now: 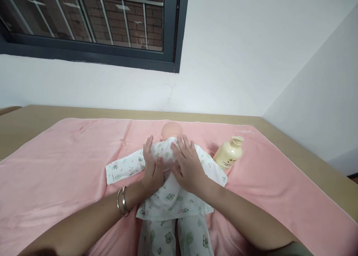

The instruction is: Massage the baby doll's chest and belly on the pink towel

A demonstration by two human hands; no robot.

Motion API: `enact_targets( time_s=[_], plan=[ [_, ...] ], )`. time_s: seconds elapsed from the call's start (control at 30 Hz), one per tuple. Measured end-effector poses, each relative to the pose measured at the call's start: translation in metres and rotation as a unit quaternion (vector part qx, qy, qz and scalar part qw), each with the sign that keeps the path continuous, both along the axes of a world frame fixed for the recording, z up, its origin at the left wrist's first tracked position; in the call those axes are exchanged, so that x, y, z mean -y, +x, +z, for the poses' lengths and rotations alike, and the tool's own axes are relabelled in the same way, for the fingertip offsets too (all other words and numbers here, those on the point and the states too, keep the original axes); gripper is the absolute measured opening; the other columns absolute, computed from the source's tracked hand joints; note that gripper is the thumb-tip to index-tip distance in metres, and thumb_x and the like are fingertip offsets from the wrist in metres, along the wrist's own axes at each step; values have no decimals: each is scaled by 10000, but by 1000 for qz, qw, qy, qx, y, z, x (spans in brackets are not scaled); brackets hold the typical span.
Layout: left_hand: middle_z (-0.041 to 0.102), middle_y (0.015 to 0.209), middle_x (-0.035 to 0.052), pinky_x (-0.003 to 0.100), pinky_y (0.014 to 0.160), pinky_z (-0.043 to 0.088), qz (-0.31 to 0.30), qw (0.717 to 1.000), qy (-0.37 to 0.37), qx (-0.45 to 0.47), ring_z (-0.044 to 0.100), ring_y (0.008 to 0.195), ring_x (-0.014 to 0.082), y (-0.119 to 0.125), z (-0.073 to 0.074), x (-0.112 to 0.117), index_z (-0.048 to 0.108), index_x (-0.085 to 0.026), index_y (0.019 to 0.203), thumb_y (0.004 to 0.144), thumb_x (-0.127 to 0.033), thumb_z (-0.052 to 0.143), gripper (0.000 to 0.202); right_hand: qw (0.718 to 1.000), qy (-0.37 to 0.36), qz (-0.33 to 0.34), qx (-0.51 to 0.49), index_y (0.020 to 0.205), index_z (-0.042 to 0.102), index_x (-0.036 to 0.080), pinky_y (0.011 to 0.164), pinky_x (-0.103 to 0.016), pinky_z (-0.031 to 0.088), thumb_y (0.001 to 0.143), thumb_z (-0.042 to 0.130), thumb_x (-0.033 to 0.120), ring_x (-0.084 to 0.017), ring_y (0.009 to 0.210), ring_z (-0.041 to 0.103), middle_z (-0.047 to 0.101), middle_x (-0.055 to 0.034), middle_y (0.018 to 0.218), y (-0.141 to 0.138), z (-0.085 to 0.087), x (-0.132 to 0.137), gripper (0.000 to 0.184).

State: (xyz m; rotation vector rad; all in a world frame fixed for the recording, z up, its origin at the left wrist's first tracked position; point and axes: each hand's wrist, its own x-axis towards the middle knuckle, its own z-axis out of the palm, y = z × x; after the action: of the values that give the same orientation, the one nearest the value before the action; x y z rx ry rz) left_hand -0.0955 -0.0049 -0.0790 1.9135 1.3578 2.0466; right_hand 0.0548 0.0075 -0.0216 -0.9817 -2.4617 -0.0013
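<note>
Doll [181,202] in white printed clothes lies stretched out before me on a pink blanket [69,166], its bare, rounded head [171,130] pointing away from me and its trousers [192,237] running towards me. The blanket covers most of a wood-toned table [30,125] that meets the white wall [237,54] under a dark-framed window [112,21].

My left hand [153,170] is open at the upper part of the shirt, fingers raised and thumb apart, with two silver bangles [123,200] at the wrist. My right hand [188,162] is open too, fingers loosely spread towards the head, over the top of the shirt. Neither hand has hold of anything; I cannot tell how firmly either one presses.

One sleeve [124,168] reaches out flat to the left; the other slants down to the right. Just beside that one is a cream pump bottle [228,154], slanting in my view, its pump top [237,140] fitted. Its walls hide the contents, so I cannot tell how full it is, and the dark print is too small to read.
</note>
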Motion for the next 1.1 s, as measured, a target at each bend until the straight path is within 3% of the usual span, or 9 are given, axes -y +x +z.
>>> enact_targets(
  time_s=[0.27,0.4,0.53,0.63,0.7,0.8,0.9,1.0,1.1],
  plan=[
    [205,1555,135,521,1193,174,0,1000,-21,15,202,1457,271,0,-3,-2,168,-241,1497,982,-435,350,580,999,-43,3,22,1470,328,80,1162,-596,148,937,437,331,-308,1480,75,185,-192,1584,3,6,-2,599],
    [208,1547,132,507,1193,180,-2,999,-38,36,191,1456,256,1,-2,0,141,-249,1491,987,-414,333,564,995,-74,39,56,1453,371,109,1168,-570,148,966,407,386,-298,1468,155,275,-164,1563,6,9,-5,562],
    [209,1547,122,491,1201,152,-9,996,-62,57,175,1459,242,4,5,2,144,-254,1478,982,-423,346,562,1000,-14,17,18,1460,343,57,1172,-556,123,955,432,390,-315,1471,119,232,-199,1570,7,5,-8,611],
    [239,1533,131,497,1196,160,-15,997,-44,55,204,1449,245,10,16,7,154,-243,1463,979,-431,342,552,997,3,62,36,1411,433,106,1163,-533,173,938,479,375,-303,1443,224,359,-164,1523,7,7,-8,545],
    [279,1511,138,503,1182,197,-31,998,-23,53,241,1436,253,15,25,11,177,-242,1446,975,-444,334,536,997,-5,52,50,1308,541,122,1110,-496,291,936,484,332,-294,1349,396,508,-153,1411,9,17,-3,431],
    [355,1467,155,513,1162,231,-55,996,-30,66,295,1414,259,21,39,17,183,-236,1432,967,-466,337,542,995,-32,22,95,971,684,149,850,-405,478,933,476,328,-254,944,640,706,-111,991,17,35,17,278],
    [428,1416,158,511,1162,221,-57,992,-46,102,340,1386,246,23,49,17,180,-236,1425,954,-478,360,560,980,-25,90,175,838,676,175,639,-359,469,855,611,437,-226,698,620,688,-71,787,24,42,47,270],
    [452,1390,147,490,1166,219,-40,991,-45,120,363,1369,234,24,56,12,182,-243,1425,943,-473,383,571,964,6,117,238,842,667,176,574,-349,432,687,758,217,-220,658,592,689,-78,798,29,36,70,184],
    [458,1374,140,484,1161,232,-37,991,-49,121,380,1361,231,26,63,8,175,-249,1429,941,-455,387,570,950,-26,154,270,705,641,219,560,-347,424,604,710,63,-191,580,548,664,-33,678,28,25,80,198]
  ],
)
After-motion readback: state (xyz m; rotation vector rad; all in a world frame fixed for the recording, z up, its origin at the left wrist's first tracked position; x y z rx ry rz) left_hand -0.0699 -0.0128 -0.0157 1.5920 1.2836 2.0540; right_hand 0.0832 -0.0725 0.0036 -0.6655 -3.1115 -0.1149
